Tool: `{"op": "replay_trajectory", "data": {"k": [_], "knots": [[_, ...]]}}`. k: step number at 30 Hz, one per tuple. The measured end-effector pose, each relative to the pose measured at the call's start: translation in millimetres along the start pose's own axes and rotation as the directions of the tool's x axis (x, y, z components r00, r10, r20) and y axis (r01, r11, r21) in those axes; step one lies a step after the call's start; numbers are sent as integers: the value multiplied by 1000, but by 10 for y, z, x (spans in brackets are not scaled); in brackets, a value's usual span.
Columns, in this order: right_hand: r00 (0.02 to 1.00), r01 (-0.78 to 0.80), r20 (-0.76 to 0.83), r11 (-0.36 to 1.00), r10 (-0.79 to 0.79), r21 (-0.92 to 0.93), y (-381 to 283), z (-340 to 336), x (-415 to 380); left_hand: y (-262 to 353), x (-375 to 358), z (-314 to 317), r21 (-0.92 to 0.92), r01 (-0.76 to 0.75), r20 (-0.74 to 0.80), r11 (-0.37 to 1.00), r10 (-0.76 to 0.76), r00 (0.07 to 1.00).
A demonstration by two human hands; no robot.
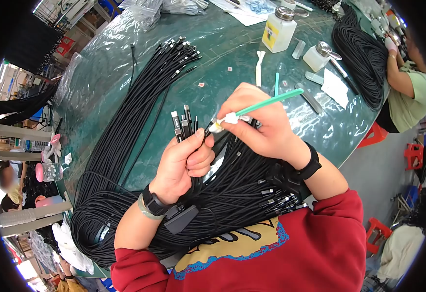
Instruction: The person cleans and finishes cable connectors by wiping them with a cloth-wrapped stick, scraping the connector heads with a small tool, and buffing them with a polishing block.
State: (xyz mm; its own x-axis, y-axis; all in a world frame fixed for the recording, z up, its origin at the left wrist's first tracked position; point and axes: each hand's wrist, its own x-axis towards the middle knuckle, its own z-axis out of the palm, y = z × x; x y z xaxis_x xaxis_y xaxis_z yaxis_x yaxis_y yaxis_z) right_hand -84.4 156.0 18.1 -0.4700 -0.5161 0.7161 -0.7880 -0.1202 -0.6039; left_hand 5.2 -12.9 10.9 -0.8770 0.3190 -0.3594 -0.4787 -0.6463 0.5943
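- While the left hand is closed in a fist around a small bunch of cable ends, their metal plugs stand upright above the thumb, over the middle of the worktop.
- Pinched shut, the right hand holds a green-handled swab, its white tip touching one silvery plug.
- Judging by the layout, the work looks partly done: a bundle with plugs showing lies under the right wrist, and a long sheaf fans out further off.
- Cables are matte black, thin and round; plugs are small, flat, shiny metal.
- Beyond stand two white plastic bottles with metal pump tops, on a glossy green surface under clear film.
- Another person's arm rests by a black cable heap.
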Motion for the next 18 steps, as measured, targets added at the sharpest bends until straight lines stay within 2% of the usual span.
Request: {"op": "replay_trajectory", "data": {"k": [6, 9, 13, 18], "knots": [[1000, 5, 1, 1000, -5, -3, -41, -31, 4, 0, -11, 21, 6, 18, 18, 1000, -18, 1000], [979, -161, -133, 986, 155, -38, 8, -43, -21, 4, -19, 118, 85, -28, -59, 996, 33, 998], [988, -146, -49, 989, 147, 24, -106, -34, -4, -20, -19, 143, 164, -67, -101, 984, 84, 991], [957, -266, -120, 964, 264, -2, -60, -48, -16, -39, -17, 190, 263, -64, -155, 963, 108, 982]]}}
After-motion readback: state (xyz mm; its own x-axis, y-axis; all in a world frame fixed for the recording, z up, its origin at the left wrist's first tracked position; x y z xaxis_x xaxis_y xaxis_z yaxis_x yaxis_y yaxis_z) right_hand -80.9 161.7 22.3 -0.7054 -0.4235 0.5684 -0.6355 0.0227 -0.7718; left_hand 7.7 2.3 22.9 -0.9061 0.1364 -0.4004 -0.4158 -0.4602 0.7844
